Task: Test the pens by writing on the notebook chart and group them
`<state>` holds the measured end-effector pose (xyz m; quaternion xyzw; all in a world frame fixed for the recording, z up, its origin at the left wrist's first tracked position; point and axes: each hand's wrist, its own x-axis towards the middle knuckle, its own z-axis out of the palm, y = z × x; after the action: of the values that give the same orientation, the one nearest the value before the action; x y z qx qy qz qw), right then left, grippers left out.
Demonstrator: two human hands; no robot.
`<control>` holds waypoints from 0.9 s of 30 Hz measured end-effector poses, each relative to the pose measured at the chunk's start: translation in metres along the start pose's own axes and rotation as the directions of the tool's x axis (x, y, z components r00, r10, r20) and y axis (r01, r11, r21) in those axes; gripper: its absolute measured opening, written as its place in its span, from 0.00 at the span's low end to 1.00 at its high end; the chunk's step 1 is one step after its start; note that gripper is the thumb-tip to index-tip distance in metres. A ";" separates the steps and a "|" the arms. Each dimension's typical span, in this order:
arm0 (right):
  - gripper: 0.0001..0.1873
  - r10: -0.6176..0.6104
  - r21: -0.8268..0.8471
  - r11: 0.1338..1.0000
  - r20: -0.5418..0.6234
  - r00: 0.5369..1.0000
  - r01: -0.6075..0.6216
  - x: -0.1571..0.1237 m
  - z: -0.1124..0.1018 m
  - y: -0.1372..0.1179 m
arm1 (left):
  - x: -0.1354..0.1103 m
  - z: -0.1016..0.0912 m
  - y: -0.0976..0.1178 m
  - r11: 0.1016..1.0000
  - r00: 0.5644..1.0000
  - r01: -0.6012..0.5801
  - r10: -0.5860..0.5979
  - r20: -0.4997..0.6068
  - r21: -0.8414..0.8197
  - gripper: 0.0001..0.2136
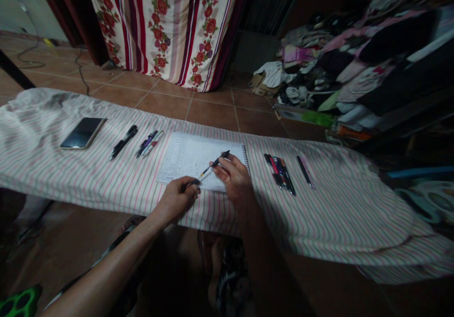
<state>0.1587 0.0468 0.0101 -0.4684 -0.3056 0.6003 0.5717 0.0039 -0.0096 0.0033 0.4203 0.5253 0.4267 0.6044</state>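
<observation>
Over a spiral notebook (177,154), my two hands hold the parts of a pen that has come apart. My right hand (234,177) pinches the black upper part of the pen (224,154) between thumb and fingers. A thin refill (205,171) with a yellowish section runs down from it toward my left hand. My left hand (179,195) is closed on the dark lower end of the pen (193,182), near the notebook's front edge. Whether the refill's tip is inside that lower piece, I cannot tell. Faint printing or writing covers the notebook page.
Several pens (280,172) lie right of the notebook, with a single dark pen (304,171) beyond. More pens (149,143), a black pen (123,142) and a phone (83,133) lie left. All rest on a striped cloth (336,203). A clothes pile (319,57) stands behind.
</observation>
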 end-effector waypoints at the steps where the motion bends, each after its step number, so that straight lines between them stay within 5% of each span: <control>1: 0.20 0.004 0.004 1.000 -0.002 1.000 -0.004 0.000 0.000 0.000 | 0.000 0.000 0.000 1.000 1.000 0.001 -0.001 -0.003 -0.008 0.10; 13: 0.20 -0.009 0.021 1.000 -0.025 1.000 0.010 -0.003 0.003 -0.001 | 0.000 0.004 0.006 0.979 0.998 0.025 -0.037 -0.053 -0.204 0.21; 27: 0.20 -0.056 0.059 0.996 -0.066 0.996 0.060 0.000 0.003 0.001 | -0.001 0.006 0.002 0.980 0.999 0.036 -0.042 -0.027 -0.197 0.23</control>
<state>0.1559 0.0475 0.0105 -0.4606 -0.2818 0.5772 0.6126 0.0096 -0.0101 0.0063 0.3416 0.4980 0.4710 0.6431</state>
